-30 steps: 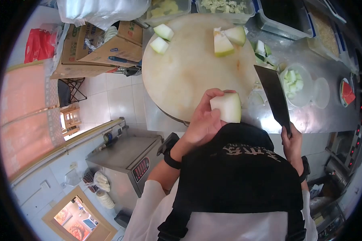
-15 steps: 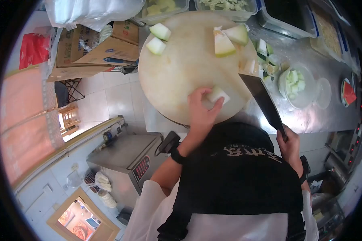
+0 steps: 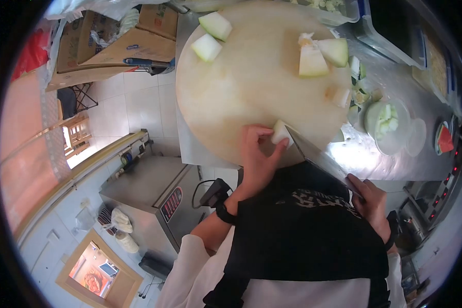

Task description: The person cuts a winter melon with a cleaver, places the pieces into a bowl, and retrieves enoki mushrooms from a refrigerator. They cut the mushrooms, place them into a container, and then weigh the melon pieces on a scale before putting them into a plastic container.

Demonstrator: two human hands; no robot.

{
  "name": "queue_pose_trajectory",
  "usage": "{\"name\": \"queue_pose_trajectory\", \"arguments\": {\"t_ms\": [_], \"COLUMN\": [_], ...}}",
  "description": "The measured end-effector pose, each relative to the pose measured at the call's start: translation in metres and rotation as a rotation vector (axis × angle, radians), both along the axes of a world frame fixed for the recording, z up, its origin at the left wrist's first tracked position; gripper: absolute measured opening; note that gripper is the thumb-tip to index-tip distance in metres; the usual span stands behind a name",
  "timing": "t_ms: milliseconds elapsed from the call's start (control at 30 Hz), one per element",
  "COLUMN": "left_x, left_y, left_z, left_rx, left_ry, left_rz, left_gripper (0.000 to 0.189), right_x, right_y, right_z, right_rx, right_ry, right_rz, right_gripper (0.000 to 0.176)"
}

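Near the front edge of the round cutting board (image 3: 231,92), my left hand (image 3: 259,156) holds a pale melon piece (image 3: 281,133) between thumb and fingers. My right hand (image 3: 370,201) grips the handle of a cleaver (image 3: 321,161), whose blade reaches to the right side of that piece. Two green-skinned melon pieces (image 3: 207,47) lie at the board's back left. Further right on the board are a wedge with a ragged tip (image 3: 313,60), another chunk (image 3: 334,52) and a small pale piece (image 3: 338,96).
Green scraps (image 3: 360,92) lie right of the board. Beyond them stand a bowl of cut pieces (image 3: 386,121), an empty round bowl or lid (image 3: 415,137) and a small dish with something red (image 3: 444,138). Plastic containers (image 3: 390,35) line the back; a cardboard box (image 3: 115,43) is at left.
The cleaver has swung left, from the board's right edge to the held melon piece. My left hand still holds the piece. The view has shifted, so the board appears higher and larger.
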State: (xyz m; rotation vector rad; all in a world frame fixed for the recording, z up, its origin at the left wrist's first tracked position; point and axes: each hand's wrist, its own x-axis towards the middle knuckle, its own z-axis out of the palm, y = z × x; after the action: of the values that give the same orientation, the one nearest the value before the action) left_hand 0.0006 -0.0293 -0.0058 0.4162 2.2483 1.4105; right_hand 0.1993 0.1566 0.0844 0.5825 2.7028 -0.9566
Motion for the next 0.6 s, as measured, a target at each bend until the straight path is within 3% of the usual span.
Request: {"name": "queue_pose_trajectory", "arguments": {"t_ms": [600], "left_x": [0.0], "left_y": [0.001], "left_z": [-0.001], "left_rx": [0.037], "left_ry": [-0.062], "left_rz": [0.004], "left_gripper": [0.034], "right_x": [-0.019], "right_y": [0.003], "right_z": [0.015], "right_rx": [-0.015], "right_ry": [-0.154], "right_rz": [0.038], "right_gripper": [0.066]}}
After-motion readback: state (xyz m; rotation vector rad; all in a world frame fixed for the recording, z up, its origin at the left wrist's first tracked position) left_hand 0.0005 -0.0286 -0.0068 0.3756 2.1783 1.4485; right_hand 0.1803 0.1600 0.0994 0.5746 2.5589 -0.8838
